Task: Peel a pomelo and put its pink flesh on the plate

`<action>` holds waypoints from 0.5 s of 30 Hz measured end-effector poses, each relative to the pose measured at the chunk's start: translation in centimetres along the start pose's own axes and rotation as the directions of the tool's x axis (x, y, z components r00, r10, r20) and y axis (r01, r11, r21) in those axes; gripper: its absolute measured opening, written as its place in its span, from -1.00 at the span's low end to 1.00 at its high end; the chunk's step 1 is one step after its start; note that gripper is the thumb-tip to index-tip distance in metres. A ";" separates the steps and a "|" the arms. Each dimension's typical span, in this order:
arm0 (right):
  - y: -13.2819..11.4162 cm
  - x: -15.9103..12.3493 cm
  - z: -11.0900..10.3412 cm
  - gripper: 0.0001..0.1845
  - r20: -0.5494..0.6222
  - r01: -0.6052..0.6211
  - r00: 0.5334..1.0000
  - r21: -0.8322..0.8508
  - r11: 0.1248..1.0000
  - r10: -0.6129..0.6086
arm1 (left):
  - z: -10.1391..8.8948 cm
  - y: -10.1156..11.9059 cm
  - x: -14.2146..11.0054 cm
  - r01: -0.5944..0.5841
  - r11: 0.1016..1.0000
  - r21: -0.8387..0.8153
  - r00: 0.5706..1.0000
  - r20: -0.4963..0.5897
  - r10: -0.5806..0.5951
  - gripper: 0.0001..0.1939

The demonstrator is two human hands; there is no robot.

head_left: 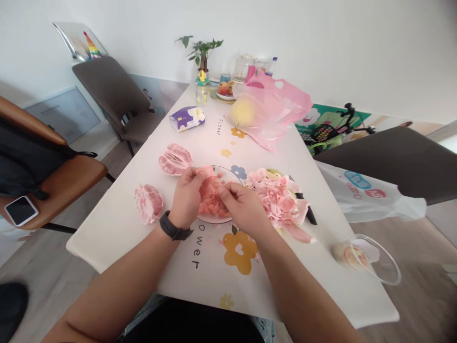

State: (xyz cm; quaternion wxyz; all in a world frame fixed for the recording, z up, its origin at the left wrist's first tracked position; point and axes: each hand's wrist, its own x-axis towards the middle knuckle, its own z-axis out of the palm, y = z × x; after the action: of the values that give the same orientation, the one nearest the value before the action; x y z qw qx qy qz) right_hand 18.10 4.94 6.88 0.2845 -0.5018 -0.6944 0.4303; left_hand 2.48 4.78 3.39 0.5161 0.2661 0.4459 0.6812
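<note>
Over a plate (218,221) of loose pink pomelo flesh (211,202), my left hand (187,195) is closed on a pomelo segment (204,171) between thumb and fingers. My right hand (246,205) pinches thumb and forefinger together at the plate's right side; what lies between the fingertips is hidden. Two peeled chunks of pomelo, one farther back (176,158) and one nearer (148,204), rest left of the plate. To the right lies a heap of pale pink membranes and peel (278,193), with a black knife handle (311,215) showing at its edge.
A pink plastic bag (274,107) with a yellow pomelo (243,112) stands farther back, near a tissue pack (187,118), a fruit plate (224,95) and a potted plant (203,52). A clear container (357,255) sits by the right edge. Chairs flank the table.
</note>
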 end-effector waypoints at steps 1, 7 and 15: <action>0.1 0.2 -0.3 -0.63 -0.031 -0.012 0.999 -0.018 1.000 0.012 | 0.0 0.0 0.0 -0.008 1.000 0.003 1.000 -0.006 0.008 -0.78; 1.1 1.0 -1.4 -0.65 -0.022 0.181 0.980 -0.307 0.934 -0.197 | 0.1 0.1 0.1 -0.028 0.999 -0.041 0.999 -0.047 0.026 -0.78; -0.8 -0.2 1.2 -0.53 0.116 -0.006 0.993 0.068 0.998 -0.002 | 0.6 0.6 -0.8 -0.048 0.997 0.055 0.998 -0.045 0.050 -0.75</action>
State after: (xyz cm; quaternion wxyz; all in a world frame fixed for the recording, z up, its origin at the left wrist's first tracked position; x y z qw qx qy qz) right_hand 16.86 4.27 7.04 0.2600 -0.4667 -0.6941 0.4826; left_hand 2.95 4.17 4.27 0.4813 0.2749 0.4695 0.6873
